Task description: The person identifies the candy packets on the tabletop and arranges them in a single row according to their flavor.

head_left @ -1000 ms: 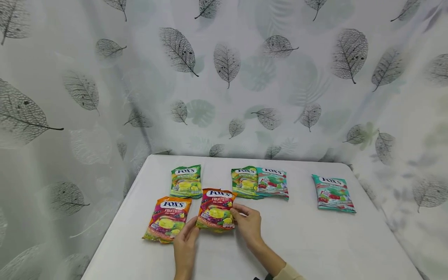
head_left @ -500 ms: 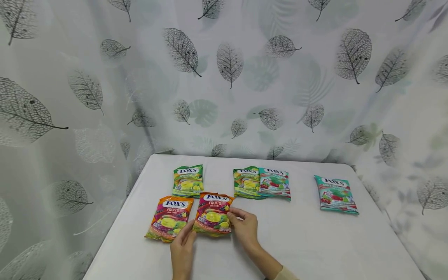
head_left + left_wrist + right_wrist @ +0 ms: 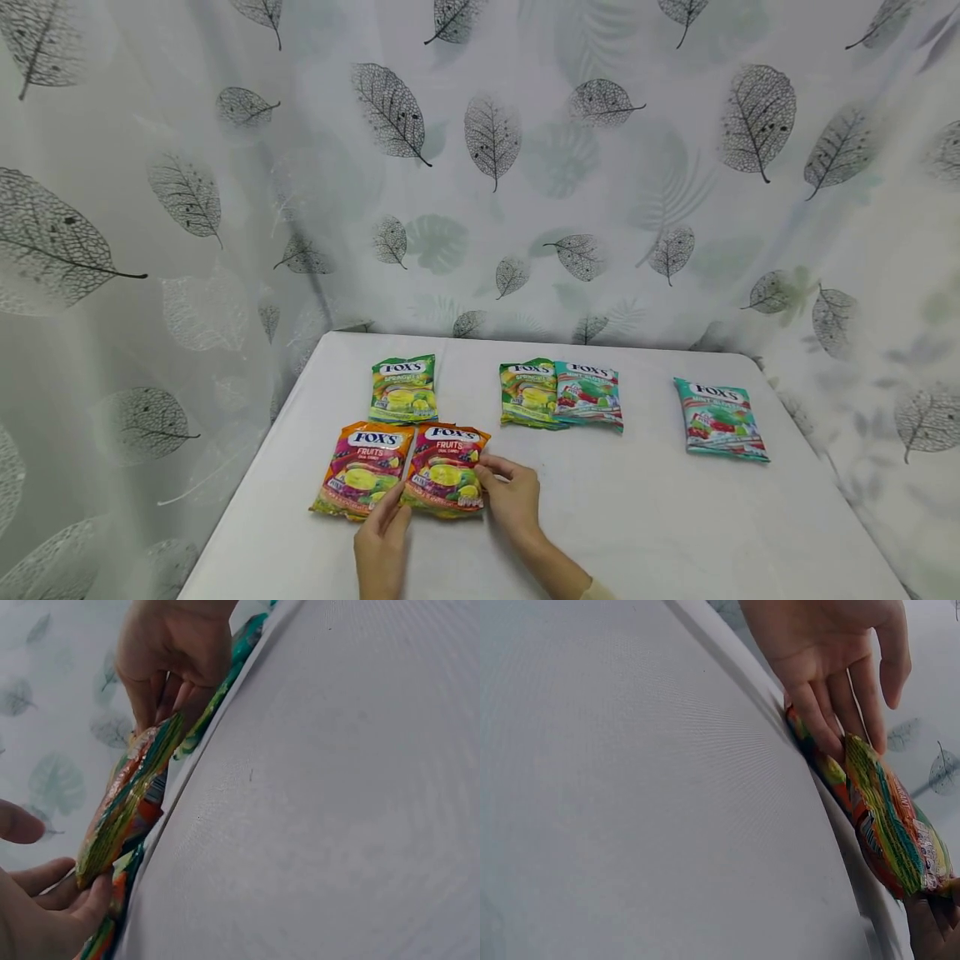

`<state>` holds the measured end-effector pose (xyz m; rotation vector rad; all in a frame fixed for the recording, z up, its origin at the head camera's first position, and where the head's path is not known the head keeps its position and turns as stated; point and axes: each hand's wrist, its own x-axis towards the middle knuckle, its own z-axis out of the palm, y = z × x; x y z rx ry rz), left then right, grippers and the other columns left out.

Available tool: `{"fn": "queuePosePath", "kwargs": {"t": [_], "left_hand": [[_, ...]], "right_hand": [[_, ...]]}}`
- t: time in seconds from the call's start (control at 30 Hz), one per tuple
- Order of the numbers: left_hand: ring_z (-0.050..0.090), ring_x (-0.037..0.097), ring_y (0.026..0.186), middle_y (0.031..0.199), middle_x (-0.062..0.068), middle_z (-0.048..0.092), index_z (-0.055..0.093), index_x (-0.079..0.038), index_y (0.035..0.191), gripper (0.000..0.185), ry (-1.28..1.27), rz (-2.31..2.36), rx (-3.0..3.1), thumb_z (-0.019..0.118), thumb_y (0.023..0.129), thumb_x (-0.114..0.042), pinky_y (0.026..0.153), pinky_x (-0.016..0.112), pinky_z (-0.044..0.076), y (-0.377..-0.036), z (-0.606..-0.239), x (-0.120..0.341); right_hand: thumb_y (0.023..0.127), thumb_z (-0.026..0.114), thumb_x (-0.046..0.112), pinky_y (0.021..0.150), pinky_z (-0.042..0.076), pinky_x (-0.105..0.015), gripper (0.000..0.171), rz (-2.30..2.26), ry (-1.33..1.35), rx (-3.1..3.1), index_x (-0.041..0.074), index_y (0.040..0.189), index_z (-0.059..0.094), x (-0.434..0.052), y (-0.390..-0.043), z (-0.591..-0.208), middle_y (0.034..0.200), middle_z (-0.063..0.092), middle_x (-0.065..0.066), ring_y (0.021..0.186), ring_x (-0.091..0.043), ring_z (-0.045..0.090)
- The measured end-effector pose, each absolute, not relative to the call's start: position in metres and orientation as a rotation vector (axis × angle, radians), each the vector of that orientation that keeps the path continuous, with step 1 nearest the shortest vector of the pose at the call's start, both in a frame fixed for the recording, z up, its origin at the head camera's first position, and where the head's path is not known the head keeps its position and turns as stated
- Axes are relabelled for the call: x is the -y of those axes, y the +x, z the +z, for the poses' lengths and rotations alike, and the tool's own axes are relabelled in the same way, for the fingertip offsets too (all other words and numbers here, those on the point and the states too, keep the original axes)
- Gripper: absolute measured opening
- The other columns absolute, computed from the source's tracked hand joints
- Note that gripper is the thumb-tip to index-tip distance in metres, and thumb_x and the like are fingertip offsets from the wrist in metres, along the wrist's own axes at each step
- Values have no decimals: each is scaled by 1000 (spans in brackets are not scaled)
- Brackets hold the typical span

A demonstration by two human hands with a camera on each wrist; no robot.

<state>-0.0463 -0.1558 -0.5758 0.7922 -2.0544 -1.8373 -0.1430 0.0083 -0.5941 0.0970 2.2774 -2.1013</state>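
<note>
A red-and-orange bag of Fox's Fruits candy [image 3: 444, 468] is between my two hands at the front left of the table. My right hand [image 3: 514, 500] pinches its right edge, with the thumb on the printed face. At the lower left corner, my left hand [image 3: 381, 543] touches the bag with fairly straight fingers; its thumb stands away from the bag in the right wrist view. A matching Fruits bag [image 3: 358, 472] lies just left, its right edge right at the held one. Tilted, the held bag [image 3: 127, 799] shows its crimped bottom edge in the left wrist view.
Behind lies a green Fox's bag [image 3: 403, 390]. Farther right, another green bag [image 3: 527, 393] sits side by side with a teal mint bag [image 3: 588, 395]. A second teal bag [image 3: 723, 419] is near the right side of the white table [image 3: 675, 533]. A leaf-print curtain [image 3: 487, 208] hangs behind.
Both hands have moved the Fruits bag left and toward the front, up against the matching bag. The other bags stay where they were.
</note>
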Motion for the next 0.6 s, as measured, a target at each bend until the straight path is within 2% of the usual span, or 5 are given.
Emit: {"fn": "queuePosePath", "kwargs": {"t": [0.13,0.23,0.33,0.47,0.6], "left_hand": [[60,35,129,144,17,62,65,-3,140,40,821,-1798,2081,64,102,-17,92,14,51,-44,-576,158],[60,35,130,144,18,62,64,-3,141,41,841,-1784,2098,63,103,-18,100,30,54,-44,-575,159],[59,35,130,145,19,61,63,-2,141,41,849,-1782,2108,62,103,-18,105,42,52,-44,-575,160],[57,37,132,148,20,58,62,-3,142,42,855,-1786,2121,61,103,-18,107,47,50,-43,-574,162],[56,39,134,149,21,57,62,-3,142,42,840,-1781,2129,62,102,-17,106,44,50,-43,-575,162]], "right_hand": [[92,78,7,67,59,-22,14,-2128,84,-2264,2,105,81,-4,-141,-596,95,76,-8,81,-16,73],[92,78,7,67,58,-21,13,-2116,77,-2280,3,105,81,-2,-140,-596,94,76,-7,83,-15,71],[93,78,9,67,57,-21,13,-2100,74,-2300,5,105,81,-1,-139,-597,94,76,-6,86,-15,70],[93,77,9,67,57,-21,13,-2106,78,-2282,4,105,81,1,-138,-598,95,76,-7,85,-15,70],[94,77,10,67,57,-21,14,-2111,85,-2266,5,106,81,3,-137,-599,94,76,-6,84,-15,70]]}}
